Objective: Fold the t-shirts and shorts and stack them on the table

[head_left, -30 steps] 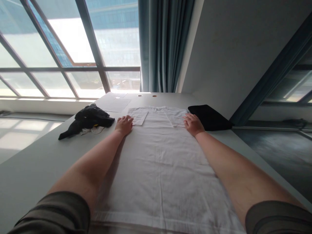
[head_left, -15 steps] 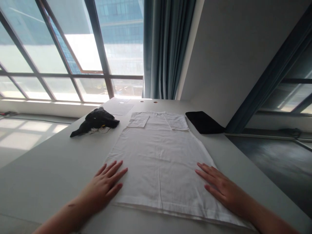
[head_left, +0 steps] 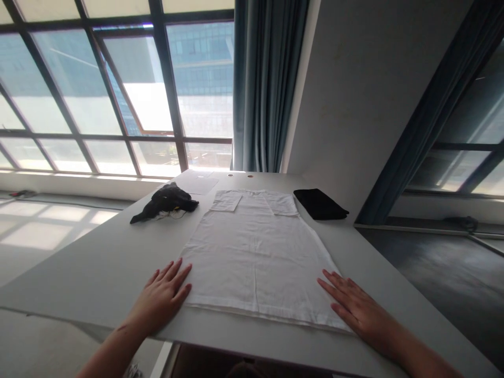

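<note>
A white T-shirt (head_left: 252,262) lies spread flat on the pale table, its hem towards me and its two short sleeves folded inward at the far end. My left hand (head_left: 163,294) rests at the shirt's left edge near the hem, palm down with fingers stretched out. Over on the right edge, my right hand (head_left: 354,304) lies flat with its fingertips on the cloth. Neither hand grips anything. Light creases run down the middle of the shirt.
A crumpled black garment (head_left: 167,202) lies left of the shirt. Beyond the right sleeve is a folded black cloth (head_left: 319,203). The white table (head_left: 98,268) has its near edge close to me. Windows and a blue-grey curtain (head_left: 262,84) stand behind.
The view has tilted up and drawn back, showing the table's near edge. My left hand has shifted slightly outward to the shirt's edge; my right hand stays flat at the right side.
</note>
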`<state>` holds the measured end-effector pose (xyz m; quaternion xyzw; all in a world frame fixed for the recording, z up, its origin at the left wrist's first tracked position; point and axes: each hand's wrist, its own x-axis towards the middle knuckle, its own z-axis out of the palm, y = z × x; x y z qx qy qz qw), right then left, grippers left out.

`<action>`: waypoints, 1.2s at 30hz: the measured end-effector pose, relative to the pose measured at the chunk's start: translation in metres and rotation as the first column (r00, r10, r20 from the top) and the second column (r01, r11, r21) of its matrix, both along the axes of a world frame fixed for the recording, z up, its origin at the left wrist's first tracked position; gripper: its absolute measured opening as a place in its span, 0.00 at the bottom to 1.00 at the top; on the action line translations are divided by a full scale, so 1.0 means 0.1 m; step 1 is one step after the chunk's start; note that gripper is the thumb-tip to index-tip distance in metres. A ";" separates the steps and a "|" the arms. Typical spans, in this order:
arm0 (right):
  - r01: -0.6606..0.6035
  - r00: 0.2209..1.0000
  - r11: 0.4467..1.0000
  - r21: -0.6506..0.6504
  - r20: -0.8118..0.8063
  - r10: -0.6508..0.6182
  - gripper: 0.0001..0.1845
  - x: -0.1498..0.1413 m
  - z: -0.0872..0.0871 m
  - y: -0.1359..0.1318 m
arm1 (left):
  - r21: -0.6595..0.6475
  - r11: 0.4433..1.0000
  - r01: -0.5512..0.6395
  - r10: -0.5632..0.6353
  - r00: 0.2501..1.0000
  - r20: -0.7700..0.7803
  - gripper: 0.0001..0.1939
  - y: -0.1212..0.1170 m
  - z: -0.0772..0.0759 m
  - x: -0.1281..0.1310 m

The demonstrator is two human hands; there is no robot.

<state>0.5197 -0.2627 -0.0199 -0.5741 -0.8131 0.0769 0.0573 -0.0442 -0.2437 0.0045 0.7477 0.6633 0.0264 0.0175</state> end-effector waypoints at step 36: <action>0.065 0.996 0.994 -0.084 -0.056 -0.069 0.37 -0.04 0.28 -0.18 | 0.041 0.936 -0.349 0.337 0.924 0.178 0.16 -0.28 0.12 -0.25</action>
